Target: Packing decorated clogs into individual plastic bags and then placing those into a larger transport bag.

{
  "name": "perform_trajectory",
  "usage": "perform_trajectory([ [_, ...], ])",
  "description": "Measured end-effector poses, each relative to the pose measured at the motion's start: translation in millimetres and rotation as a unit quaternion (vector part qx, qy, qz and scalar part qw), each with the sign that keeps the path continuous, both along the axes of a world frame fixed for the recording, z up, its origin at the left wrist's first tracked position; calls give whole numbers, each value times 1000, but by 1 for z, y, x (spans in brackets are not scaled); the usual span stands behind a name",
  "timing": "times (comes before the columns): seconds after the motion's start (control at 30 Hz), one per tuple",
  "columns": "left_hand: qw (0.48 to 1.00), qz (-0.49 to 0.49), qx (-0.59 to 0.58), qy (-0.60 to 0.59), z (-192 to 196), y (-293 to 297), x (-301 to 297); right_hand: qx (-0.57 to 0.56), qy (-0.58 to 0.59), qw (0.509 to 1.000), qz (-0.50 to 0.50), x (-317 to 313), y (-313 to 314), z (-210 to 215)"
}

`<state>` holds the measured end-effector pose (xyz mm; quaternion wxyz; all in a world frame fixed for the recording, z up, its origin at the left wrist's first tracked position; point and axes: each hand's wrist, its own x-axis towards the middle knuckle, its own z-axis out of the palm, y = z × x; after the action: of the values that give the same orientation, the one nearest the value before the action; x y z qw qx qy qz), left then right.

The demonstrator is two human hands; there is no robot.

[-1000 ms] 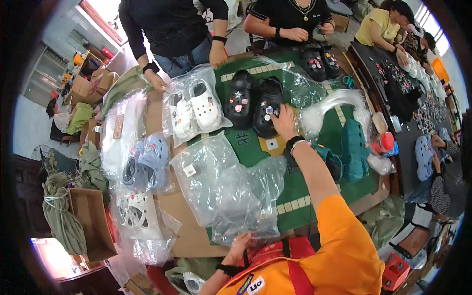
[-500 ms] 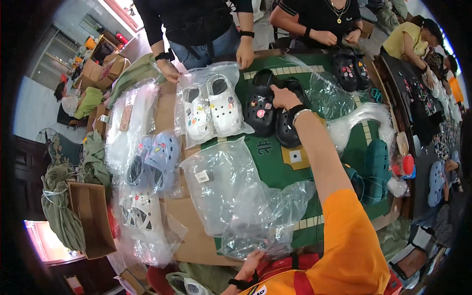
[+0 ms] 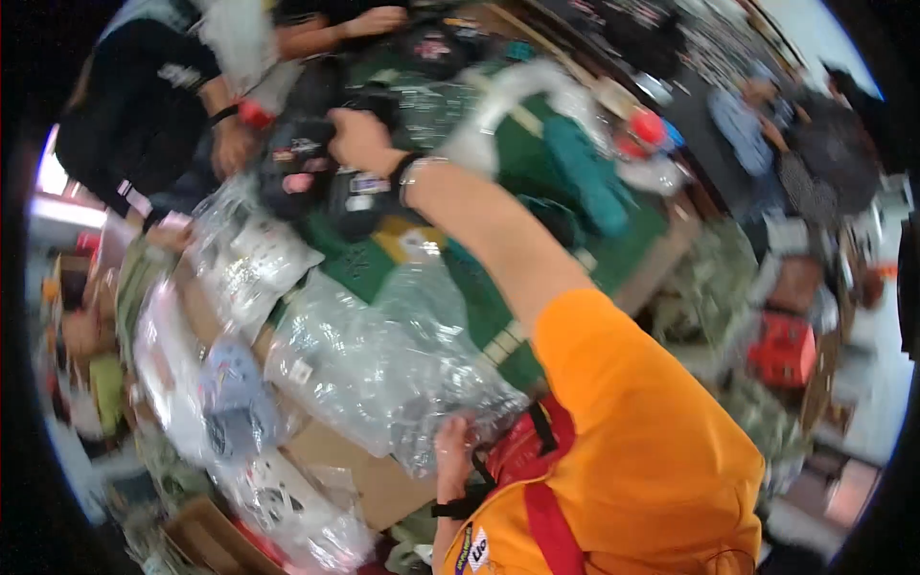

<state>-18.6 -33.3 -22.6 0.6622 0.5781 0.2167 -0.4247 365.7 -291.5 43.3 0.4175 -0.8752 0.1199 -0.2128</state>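
Note:
The picture is blurred by motion. My right hand (image 3: 356, 139) reaches far across the green table mat (image 3: 498, 316) and closes on a black clog (image 3: 311, 168) decorated with small charms; a second black clog (image 3: 359, 201) lies beside it. A watch sits on that wrist, and the orange sleeve fills the lower right. Close to my body, my left hand (image 3: 450, 450) grips the edge of a heap of clear plastic bags (image 3: 383, 364).
White clogs in a clear bag (image 3: 254, 259) and blue clogs in bags (image 3: 225, 402) lie to the left on cardboard (image 3: 369, 474). Teal clogs (image 3: 589, 172) sit to the right. A person in black (image 3: 134, 105) stands across the table, another person's hand (image 3: 369, 19) farther back.
The view has swung and tilted sharply and turned blurry. My right hand stays on the black clogs and my left hand stays at the plastic bags.

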Motion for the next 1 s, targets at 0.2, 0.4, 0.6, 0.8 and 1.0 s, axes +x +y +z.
perform_trajectory([
  [0.2, 996, -58, 27, -68, 22, -20, 18, 347, -125, 926, -80, -73, 11, 52],
  [0.4, 996, -21, 3, -84, 25, -21, 22, 656, -158, 738, -6, -245, 20, 76],
  [0.6, 970, 159, -6, -182, 25, 41, 36, 721, -34, 692, 24, -397, -1, 67],
  [0.8, 895, 259, -8, -363, 113, 60, 70, 709, 32, 695, -117, -454, -3, -16],
  [1.0, 841, 313, -67, -436, 171, 71, 50, 815, 53, 569, -100, -439, 30, -113],
])
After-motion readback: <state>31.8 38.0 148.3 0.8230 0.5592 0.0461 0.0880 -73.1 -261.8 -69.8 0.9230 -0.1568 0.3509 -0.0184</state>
